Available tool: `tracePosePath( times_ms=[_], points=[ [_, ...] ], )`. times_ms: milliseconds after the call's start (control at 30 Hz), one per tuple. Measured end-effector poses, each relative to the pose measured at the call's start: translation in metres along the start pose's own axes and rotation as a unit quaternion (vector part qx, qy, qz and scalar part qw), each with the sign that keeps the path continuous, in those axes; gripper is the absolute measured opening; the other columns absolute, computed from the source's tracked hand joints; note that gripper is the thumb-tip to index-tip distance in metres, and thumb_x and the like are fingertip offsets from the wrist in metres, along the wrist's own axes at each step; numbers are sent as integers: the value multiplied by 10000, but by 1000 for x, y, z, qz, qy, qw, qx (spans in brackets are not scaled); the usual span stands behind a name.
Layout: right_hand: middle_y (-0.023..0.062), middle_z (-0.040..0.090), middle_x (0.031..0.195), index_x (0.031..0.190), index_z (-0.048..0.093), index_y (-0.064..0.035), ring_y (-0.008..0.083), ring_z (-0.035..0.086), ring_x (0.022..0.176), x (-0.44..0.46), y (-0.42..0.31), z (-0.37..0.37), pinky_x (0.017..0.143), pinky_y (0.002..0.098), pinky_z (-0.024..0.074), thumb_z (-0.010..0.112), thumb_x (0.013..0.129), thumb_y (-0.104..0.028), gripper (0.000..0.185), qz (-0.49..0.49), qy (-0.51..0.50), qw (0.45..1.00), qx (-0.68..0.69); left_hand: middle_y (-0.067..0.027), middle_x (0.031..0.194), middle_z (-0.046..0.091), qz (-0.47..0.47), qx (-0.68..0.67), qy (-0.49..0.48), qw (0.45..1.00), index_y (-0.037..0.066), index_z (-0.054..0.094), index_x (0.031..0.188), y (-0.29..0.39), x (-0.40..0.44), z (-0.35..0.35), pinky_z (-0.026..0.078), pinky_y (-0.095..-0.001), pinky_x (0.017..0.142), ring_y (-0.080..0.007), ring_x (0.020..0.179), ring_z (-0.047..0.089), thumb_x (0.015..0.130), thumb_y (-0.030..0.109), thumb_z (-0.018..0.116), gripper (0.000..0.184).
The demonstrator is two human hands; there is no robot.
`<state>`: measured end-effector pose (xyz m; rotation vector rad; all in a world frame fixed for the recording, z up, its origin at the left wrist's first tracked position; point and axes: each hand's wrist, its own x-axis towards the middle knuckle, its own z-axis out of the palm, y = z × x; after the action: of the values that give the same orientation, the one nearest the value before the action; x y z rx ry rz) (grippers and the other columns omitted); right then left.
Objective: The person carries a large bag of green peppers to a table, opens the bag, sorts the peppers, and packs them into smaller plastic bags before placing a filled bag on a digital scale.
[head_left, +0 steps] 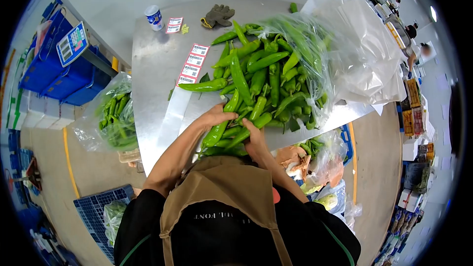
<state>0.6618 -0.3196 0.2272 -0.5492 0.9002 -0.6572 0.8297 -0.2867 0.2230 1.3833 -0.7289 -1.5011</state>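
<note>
A heap of long green peppers point(261, 64) spills from a clear plastic bag point(315, 44) across the metal table point(157, 98). At the near edge of the heap, my left hand point(217, 116) is closed round green peppers, its thumb lying across one. Opposite it, my right hand point(253, 135) grips more peppers, one long pepper slanting under the thumb. Between both hands a bunch of peppers is gathered close against my brown apron point(217, 177). How many each hand holds is hidden. A strip of barcode labels point(192, 64) lies left of the heap.
A dark work glove point(218, 16), a blue-and-white cup point(154, 18) and a small label sheet point(174, 25) sit at the table's back. White plastic sheeting point(369, 44) covers the right side. Bagged peppers point(116, 113) stand left, below a scale display point(72, 44). Several people are far right.
</note>
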Motion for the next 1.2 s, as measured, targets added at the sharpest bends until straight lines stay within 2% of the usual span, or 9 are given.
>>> tracePosePath(
  times_ms=[100,200,300,433,633,733,867,1067,1200],
  points=[
    [51,555,1029,1167,442,-101,224,570,910,8,9,12,654,444,519,646,825,-94,398,53,-34,993,104,-139,920,618,27,41,-14,999,-84,492,1159,7,-7,-12,478,-283,774,-162,860,590,729,124,648,502],
    [52,556,1026,1175,440,-107,222,576,900,8,15,19,650,433,523,634,838,-116,389,106,-37,982,153,-183,999,607,-10,104,18,994,-95,471,1158,17,-18,-18,479,-342,799,-236,909,602,728,115,643,509],
    [60,560,1028,1167,448,-96,214,577,920,15,25,18,645,405,530,624,856,-159,363,88,-64,986,129,-225,997,603,83,296,128,943,-96,482,1120,25,-40,-1,474,-413,802,-355,902,596,742,112,645,460],
    [91,564,1057,1174,450,-69,205,603,884,1,11,37,643,347,536,630,860,-275,416,23,-79,993,-85,-252,862,596,299,464,323,769,-39,518,1050,-8,-40,3,463,-465,736,-415,815,583,802,118,619,311],
    [118,642,792,1078,531,-3,213,617,533,-3,-2,22,464,291,500,639,824,-449,524,34,-21,954,-296,-223,783,604,208,423,338,815,-19,524,954,16,-68,2,469,-458,610,-413,711,588,811,169,644,265],
    [128,652,799,966,585,23,199,591,514,3,-1,-5,451,284,451,665,800,-439,497,-16,-79,851,-520,-228,730,592,196,373,320,849,-20,519,937,21,-74,2,460,-465,596,-408,695,589,804,180,657,277],
    [139,626,781,1016,622,0,238,617,710,-29,-34,10,629,342,488,697,768,-383,463,-133,-161,562,-800,-234,694,582,139,344,262,891,-22,518,901,31,-83,2,453,-466,598,-414,698,585,799,185,662,272],
    [88,630,733,1046,574,32,160,601,647,-40,-56,67,593,277,480,718,777,-156,358,-355,-108,816,-443,-240,702,597,132,389,241,879,-25,506,883,41,-89,15,467,-499,619,-433,698,589,795,183,657,272],
    [67,627,723,1060,540,50,110,594,627,-24,-56,70,577,242,489,649,825,-67,285,-233,-201,869,-387,-226,701,602,134,432,236,860,-13,502,857,47,-96,25,471,-497,606,-420,696,597,782,153,651,235]
  ],
)
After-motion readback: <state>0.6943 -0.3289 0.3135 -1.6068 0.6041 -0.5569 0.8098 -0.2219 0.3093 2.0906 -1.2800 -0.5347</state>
